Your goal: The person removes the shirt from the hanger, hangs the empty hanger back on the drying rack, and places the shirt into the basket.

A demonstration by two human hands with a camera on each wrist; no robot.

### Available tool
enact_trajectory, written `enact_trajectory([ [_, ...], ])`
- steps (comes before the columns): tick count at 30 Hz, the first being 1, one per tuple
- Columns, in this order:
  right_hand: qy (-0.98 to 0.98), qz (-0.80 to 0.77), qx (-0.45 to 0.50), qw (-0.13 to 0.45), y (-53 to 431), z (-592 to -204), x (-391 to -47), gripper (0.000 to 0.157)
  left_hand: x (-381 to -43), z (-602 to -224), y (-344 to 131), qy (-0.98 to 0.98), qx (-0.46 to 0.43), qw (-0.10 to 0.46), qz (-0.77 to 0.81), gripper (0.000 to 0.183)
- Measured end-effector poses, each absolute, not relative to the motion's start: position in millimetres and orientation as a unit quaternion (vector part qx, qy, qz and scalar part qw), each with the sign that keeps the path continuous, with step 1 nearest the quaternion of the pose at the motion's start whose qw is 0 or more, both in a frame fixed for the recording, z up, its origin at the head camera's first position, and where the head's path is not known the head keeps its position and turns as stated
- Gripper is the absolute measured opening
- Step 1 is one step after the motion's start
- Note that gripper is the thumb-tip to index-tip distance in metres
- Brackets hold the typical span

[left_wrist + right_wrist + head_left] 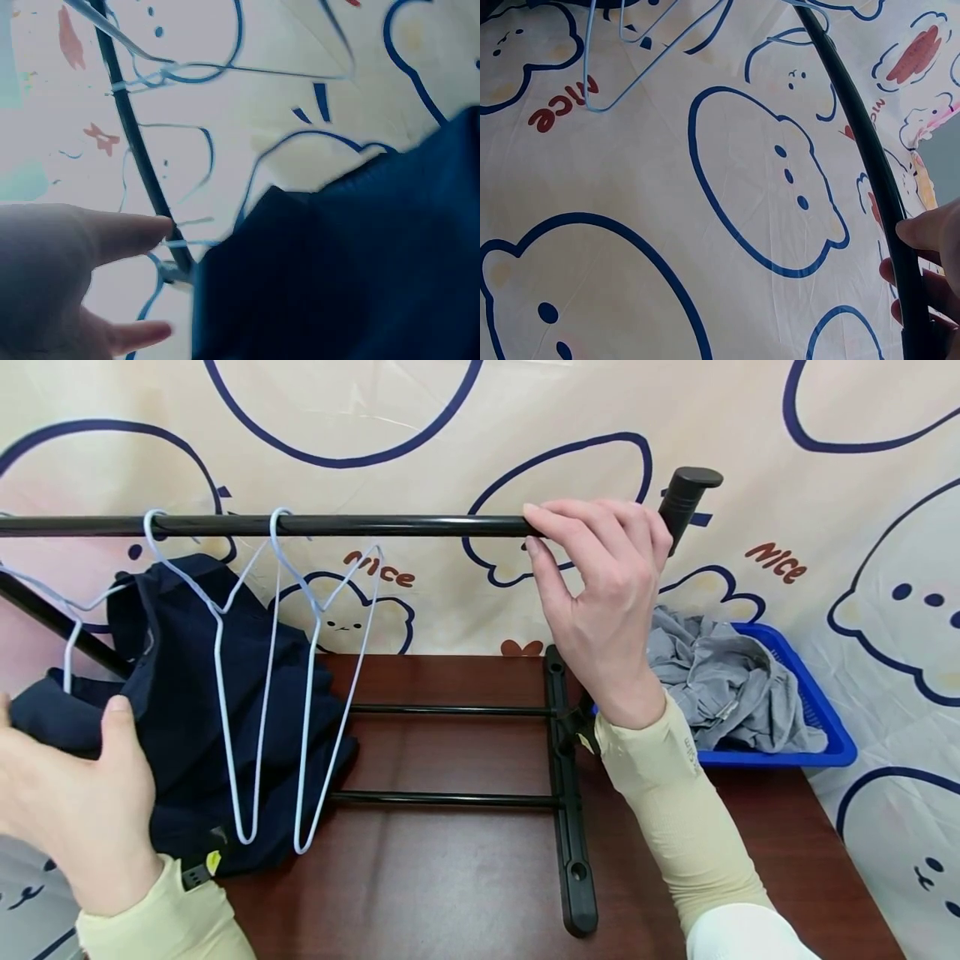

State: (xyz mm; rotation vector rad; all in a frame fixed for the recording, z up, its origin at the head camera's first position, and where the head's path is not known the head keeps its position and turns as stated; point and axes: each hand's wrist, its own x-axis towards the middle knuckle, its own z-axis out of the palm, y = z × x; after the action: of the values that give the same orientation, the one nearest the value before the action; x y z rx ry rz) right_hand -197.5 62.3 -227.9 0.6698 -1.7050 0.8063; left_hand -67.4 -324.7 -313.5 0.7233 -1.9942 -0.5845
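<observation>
A dark navy garment (pixel 187 635) hangs at the left of a black clothes rack, a light blue hanger (pixel 69 610) running into its collar. My left hand (pixel 82 802) is beside the garment, thumb raised and apart from the other fingers. In the left wrist view this hand (pixel 82 262) has its fingers extended and nothing visible between them. My right hand (pixel 607 585) grips the rack's top rail (pixel 405 526) near its right end, fingers over it and thumb below. The right wrist view shows the fingers (pixel 930 229) curled round the rail (pixel 870 157).
Two bare hangers, one left (pixel 219 668) and one right (pixel 311 668), hang in front of the garment. The rack's base (pixel 573 827) stands on a brown table (pixel 450 877). A blue basket (pixel 832 735) with a crumpled grey garment (pixel 727 677) sits right of it. Behind hangs a printed curtain (pixel 750 435).
</observation>
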Motion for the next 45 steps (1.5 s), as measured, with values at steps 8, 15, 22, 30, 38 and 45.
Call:
enact_trajectory([
  [8,-0.717,0.338,0.283,0.54,62.9,-227.7,-198.0,0.019,-80.9,-324.4,-333.1,-0.806,0.367,0.38,-0.267,0.057],
  [15,-0.716,0.341,0.282,0.54,63.6,-228.4,-197.1,0.019,-88.3,-333.8,-340.1,-0.798,0.36,0.393,-0.282,0.049],
  [22,-0.717,0.34,0.284,0.539,63.8,-228.1,-196.3,0.019,-99.1,-347.8,-344.0,-0.777,0.344,0.429,-0.306,0.042],
  [30,-0.717,0.339,0.283,0.539,63.6,-228.5,-195.7,0.019,-110.0,-361.3,-349.8,-0.755,0.312,0.476,-0.325,0.038],
  [38,-0.714,0.339,0.284,0.543,62.5,-228.0,-195.9,0.018,-109.6,-365.9,-354.1,-0.749,0.299,0.496,-0.322,0.036],
  [45,-0.715,0.337,0.284,0.543,62.6,-227.8,-195.7,0.018,-106.3,-364.2,-354.2,-0.748,0.269,0.526,-0.303,0.036],
])
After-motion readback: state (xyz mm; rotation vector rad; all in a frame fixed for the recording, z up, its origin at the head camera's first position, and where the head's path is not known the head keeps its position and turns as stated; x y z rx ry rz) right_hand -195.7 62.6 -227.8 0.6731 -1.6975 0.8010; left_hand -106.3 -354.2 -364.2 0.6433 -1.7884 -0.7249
